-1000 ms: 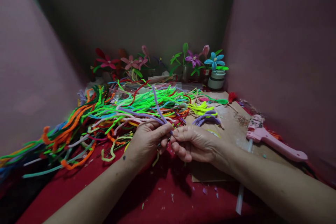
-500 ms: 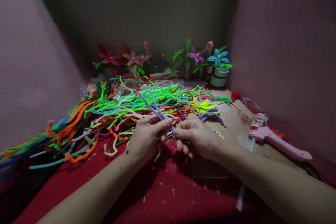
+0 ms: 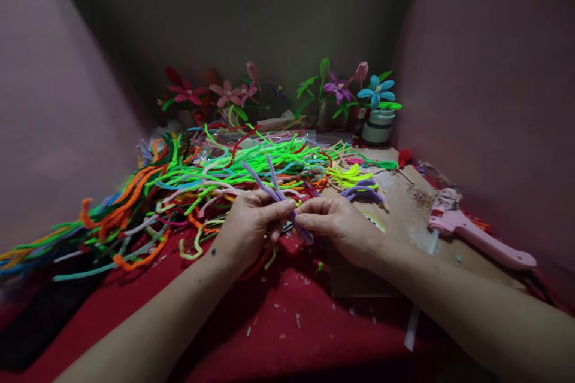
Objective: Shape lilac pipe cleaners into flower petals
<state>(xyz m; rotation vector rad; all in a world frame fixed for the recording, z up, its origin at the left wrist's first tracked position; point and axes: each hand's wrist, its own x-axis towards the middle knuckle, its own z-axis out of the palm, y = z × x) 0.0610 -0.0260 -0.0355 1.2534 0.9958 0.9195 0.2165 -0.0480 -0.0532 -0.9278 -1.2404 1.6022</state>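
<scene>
Purple pipe cleaners [image 3: 260, 179] cross between my hands, their two long ends rising up and to the left. My left hand [image 3: 254, 224] pinches them between thumb and forefinger. From the other side, my right hand [image 3: 339, 224] pinches them close by, its fingertips almost meeting those of the left. A short purple end [image 3: 305, 234] pokes down below the fingertips. Behind the hands lies a tangled heap of coloured pipe cleaners [image 3: 269, 155], mostly bright green. Yellow pipe cleaners [image 3: 348, 176] and more purple pieces [image 3: 363, 190] lie just beyond my right hand.
A pink glue gun [image 3: 476, 233] with a clear glue stick rests on brown cardboard [image 3: 404, 191] at the right. Pipe-cleaner flowers, including a blue one [image 3: 376, 93] in a pale jar [image 3: 377, 127], stand along the back. Small scraps dot the red cloth [image 3: 269, 347].
The purple pipe cleaners have shifted slightly right, and their short end now shows below the fingertips. My right hand's lower fingers have curled in. The view has moved slightly.
</scene>
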